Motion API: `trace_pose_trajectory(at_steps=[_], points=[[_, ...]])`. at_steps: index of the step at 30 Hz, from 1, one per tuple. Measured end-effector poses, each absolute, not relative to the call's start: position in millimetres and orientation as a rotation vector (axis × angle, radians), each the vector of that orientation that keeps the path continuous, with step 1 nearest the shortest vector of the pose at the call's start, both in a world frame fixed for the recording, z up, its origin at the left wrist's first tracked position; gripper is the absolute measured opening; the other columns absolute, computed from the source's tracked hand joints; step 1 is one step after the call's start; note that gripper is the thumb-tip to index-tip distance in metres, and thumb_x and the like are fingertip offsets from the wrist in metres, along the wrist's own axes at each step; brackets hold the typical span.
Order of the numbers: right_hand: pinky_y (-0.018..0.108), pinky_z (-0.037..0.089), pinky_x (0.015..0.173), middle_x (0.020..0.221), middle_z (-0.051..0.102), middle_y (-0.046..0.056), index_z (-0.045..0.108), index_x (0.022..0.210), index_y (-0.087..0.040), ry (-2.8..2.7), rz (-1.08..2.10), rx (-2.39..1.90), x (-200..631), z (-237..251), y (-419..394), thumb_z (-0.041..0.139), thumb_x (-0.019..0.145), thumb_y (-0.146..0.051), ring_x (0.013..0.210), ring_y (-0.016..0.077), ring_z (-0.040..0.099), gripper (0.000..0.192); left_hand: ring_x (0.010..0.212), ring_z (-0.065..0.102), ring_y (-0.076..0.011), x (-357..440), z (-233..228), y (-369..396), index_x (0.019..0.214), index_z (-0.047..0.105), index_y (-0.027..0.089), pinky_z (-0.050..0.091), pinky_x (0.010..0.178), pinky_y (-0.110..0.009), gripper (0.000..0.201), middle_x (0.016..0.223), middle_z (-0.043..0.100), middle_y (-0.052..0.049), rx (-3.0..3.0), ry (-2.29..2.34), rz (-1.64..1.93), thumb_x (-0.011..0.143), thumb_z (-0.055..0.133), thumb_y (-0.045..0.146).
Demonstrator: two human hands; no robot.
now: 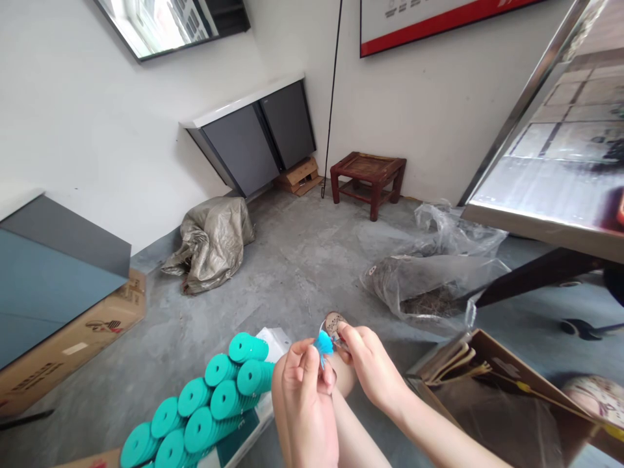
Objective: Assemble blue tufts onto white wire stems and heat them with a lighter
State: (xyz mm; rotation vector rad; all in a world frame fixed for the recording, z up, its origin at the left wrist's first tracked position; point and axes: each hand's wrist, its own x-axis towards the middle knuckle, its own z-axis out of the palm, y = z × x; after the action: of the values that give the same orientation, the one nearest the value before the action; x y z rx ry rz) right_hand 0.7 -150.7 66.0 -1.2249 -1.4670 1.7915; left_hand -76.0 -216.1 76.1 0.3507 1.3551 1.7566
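My left hand (309, 396) is closed, pinching a small bright blue tuft (323, 343), fan-shaped and frilly, above my knees. Close beside it on the right, my right hand (371, 370) is closed too, its thumb and fingertips at the tuft's edge. Something small and dark, perhaps metal, shows at those fingertips, but its kind cannot be made out. A thin white loop rises just behind the tuft. Left of my hands, teal rolls (228, 398) with round centre holes lie in rows on a white and green package.
An open cardboard box (546, 426) stands at my right, near clear plastic bags (433, 286) with brownish bits inside. Ahead are a wooden stool (368, 168), a crumpled grey sack (214, 240) and a grey cabinet (244, 149). A reflective tabletop (550, 175) juts in from the right.
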Motion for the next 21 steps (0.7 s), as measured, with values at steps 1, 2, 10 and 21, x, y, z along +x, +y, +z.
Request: trace_pose_trajectory(at_steps=[1,2,10,21], points=[[0.025,0.024,0.054,0.049,0.027,-0.003,0.026,0.052,-0.018,-1.469,1.791,-1.225,0.7,65.8,-150.8,0.027,0.086,-0.049,0.051,0.0103,0.028,0.046,0.051,0.04,-0.0037,-75.8,76.9,-216.1,0.081,0.056,0.014,0.035,0.049,-0.017,0.021,0.063,0.047,0.002,0.345,1.35,1.755,0.076,0.062,0.033],[0.025,0.024,0.054,0.049,0.027,-0.003,0.026,0.051,-0.018,-1.471,1.792,-1.225,0.7,65.5,-151.0,0.027,0.086,-0.049,0.051,0.0103,0.028,0.046,0.051,0.04,-0.0039,-75.7,77.7,-216.0,0.081,0.056,0.014,0.036,0.05,-0.017,0.021,0.062,0.047,0.002,0.338,1.343,1.754,0.076,0.062,0.034],[0.025,0.024,0.054,0.05,0.026,-0.003,0.025,0.053,-0.018,-1.47,1.811,-1.206,0.3,67.8,-154.1,0.027,0.086,-0.048,0.051,0.0102,0.027,0.044,0.05,0.038,-0.0044,-75.5,79.4,-216.4,0.081,0.055,0.014,0.033,0.048,-0.017,0.023,0.055,0.042,0.004,0.287,1.338,1.746,0.075,0.063,0.034],[0.024,0.021,0.049,0.05,0.024,-0.003,0.026,0.053,-0.019,-1.379,1.833,-1.186,3.0,62.1,-149.8,0.029,0.085,-0.051,0.05,0.0096,0.024,0.046,0.048,0.039,-0.0033,-75.9,82.6,-217.6,0.073,0.051,0.016,0.037,0.048,-0.017,0.024,0.06,0.044,0.005,0.112,1.234,1.768,0.071,0.067,0.033]])
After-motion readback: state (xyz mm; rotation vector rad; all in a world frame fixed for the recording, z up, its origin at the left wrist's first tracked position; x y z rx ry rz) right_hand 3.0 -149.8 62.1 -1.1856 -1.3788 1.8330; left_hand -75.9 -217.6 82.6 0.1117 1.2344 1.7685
